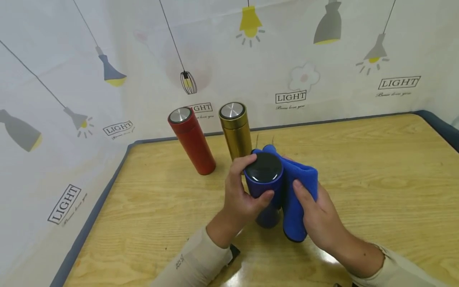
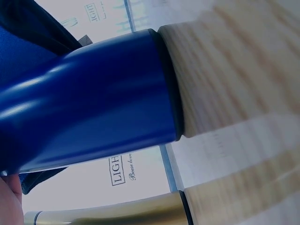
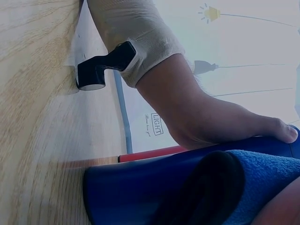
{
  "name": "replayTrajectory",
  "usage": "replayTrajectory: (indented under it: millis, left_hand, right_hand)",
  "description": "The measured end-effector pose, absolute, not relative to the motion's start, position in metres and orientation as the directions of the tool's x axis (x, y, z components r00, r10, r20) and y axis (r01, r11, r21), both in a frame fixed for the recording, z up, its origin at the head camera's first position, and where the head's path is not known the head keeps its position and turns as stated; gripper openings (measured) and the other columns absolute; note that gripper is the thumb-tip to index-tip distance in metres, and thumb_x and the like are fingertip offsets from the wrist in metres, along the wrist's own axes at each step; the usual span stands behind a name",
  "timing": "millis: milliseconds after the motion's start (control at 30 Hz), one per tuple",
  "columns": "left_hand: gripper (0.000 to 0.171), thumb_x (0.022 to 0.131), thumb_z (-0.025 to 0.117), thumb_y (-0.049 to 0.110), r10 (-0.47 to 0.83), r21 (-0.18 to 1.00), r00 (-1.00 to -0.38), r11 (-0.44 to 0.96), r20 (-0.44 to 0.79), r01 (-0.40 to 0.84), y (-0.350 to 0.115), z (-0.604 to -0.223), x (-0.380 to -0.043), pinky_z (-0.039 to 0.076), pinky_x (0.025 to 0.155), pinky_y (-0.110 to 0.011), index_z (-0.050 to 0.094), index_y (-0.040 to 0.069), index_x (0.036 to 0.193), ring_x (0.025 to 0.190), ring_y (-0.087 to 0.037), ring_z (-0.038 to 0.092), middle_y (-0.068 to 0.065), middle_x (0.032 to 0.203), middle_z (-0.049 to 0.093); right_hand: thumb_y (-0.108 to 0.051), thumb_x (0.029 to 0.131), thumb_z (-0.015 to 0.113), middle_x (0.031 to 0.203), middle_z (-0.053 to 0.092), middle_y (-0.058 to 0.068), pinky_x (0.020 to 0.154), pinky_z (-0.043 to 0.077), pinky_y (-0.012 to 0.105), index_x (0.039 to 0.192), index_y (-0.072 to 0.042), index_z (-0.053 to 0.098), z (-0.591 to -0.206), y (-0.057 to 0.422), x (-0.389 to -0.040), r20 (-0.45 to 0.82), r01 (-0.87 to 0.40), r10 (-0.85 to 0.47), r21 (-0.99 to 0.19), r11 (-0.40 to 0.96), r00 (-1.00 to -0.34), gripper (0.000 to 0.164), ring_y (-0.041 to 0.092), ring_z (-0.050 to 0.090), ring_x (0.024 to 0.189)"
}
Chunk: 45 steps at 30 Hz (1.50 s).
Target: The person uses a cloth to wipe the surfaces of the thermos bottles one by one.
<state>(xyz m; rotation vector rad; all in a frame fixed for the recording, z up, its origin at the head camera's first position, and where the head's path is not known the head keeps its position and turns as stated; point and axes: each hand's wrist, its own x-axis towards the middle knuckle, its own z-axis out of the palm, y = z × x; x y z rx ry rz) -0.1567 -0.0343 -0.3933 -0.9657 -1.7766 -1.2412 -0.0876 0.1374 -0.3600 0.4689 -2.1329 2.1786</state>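
My left hand [image 1: 238, 195] grips a blue thermos flask [image 1: 268, 218] near its top, thumb on the near side and fingers round the far left. The flask has a glossy black lid [image 1: 264, 167] and stands on the table, its dark base at the wood in the left wrist view. A folded blue cloth [image 1: 301, 177] with a dark edge is held in my right hand [image 1: 322, 219], thumb on top, against the flask's right side. In the right wrist view the cloth [image 3: 269, 171] overlaps the flask [image 3: 126, 192]. My right fingers are mostly hidden behind the cloth.
A red thermos flask [image 1: 195, 147] and a gold one [image 1: 238, 137], both with silver-topped lids, stand behind to the left. The wooden table [image 1: 376, 179] meets a white backdrop [image 1: 233, 59] printed with lamps. A black device [image 3: 105, 65] is strapped at the left sleeve.
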Motion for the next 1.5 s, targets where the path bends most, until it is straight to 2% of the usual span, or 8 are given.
replayTrajectory:
  millis: [600, 933, 1167, 1500]
  left_hand:
    - [0.069, 0.096, 0.055, 0.055, 0.160, 0.380, -0.422, 0.238, 0.892, 0.894, -0.0339, -0.3930, -0.1582, 0.057, 0.081, -0.041, 0.043, -0.006, 0.127, 0.096, -0.032, 0.063, -0.024, 0.111, 0.060]
    - [0.070, 0.096, 0.055, 0.056, 0.178, 0.412, -0.452, 0.223, 0.874, 0.884, -0.0346, -0.3934, -0.1568, 0.057, 0.081, -0.042, 0.040, -0.003, 0.130, 0.098, -0.032, 0.062, -0.023, 0.112, 0.059]
    - [0.071, 0.096, 0.055, 0.057, 0.176, 0.417, -0.456, 0.217, 0.873, 0.883, -0.0351, -0.3934, -0.1567, 0.057, 0.082, -0.043, 0.040, -0.003, 0.130, 0.098, -0.033, 0.063, -0.024, 0.112, 0.060]
    - [0.071, 0.096, 0.055, 0.056, 0.174, 0.419, -0.456, 0.211, 0.873, 0.883, -0.0353, -0.3927, -0.1565, 0.057, 0.083, -0.043, 0.040, -0.004, 0.130, 0.098, -0.033, 0.063, -0.024, 0.112, 0.060]
  right_hand:
    - [-0.022, 0.110, 0.037, 0.152, 0.046, 0.014, 0.103, 0.044, 0.015, 0.153, -0.011, 0.037, -0.3625, 0.1359, -0.0862, 0.240, -0.237, -0.162, -0.971, -0.040, -0.957, 0.045, 0.008, 0.049, 0.135]
    - [-0.015, 0.109, 0.037, 0.152, 0.046, 0.013, 0.104, 0.044, 0.017, 0.153, -0.014, 0.037, -0.3644, 0.1347, -0.0862, 0.290, -0.286, -0.177, -0.957, -0.050, -0.941, 0.044, 0.014, 0.048, 0.137]
    - [-0.016, 0.109, 0.037, 0.155, 0.043, 0.010, 0.104, 0.043, 0.015, 0.155, -0.016, 0.033, -0.3653, 0.1349, -0.0860, 0.273, -0.276, -0.191, -0.961, -0.011, -0.943, 0.046, 0.011, 0.045, 0.140]
    - [-0.015, 0.109, 0.037, 0.151, 0.047, 0.014, 0.104, 0.045, 0.016, 0.153, -0.014, 0.037, -0.3653, 0.1341, -0.0858, 0.287, -0.285, -0.177, -0.958, -0.037, -0.941, 0.044, 0.012, 0.050, 0.136]
